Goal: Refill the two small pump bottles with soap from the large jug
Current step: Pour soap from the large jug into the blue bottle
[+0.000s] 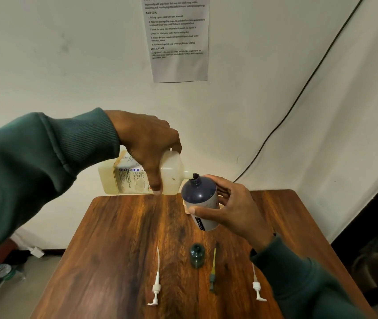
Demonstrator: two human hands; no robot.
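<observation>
My left hand (147,146) grips the large pale jug (174,173), tipped on its side above the far edge of the wooden table (114,238). Its spout meets the open mouth of a dark blue bottle (198,192). My right hand (231,203) holds that bottle tilted toward the jug. A second small dark bottle (197,254) stands uncapped near the table's middle. Two white pump heads lie flat, one at the left (156,288) and one at the right (257,288). A green-yellow pump head (213,272) lies between them.
A printed instruction sheet (178,38) hangs on the white wall behind the table. A black cable (298,95) runs down the wall to the right. On the floor at the left lies a plastic water bottle (5,271).
</observation>
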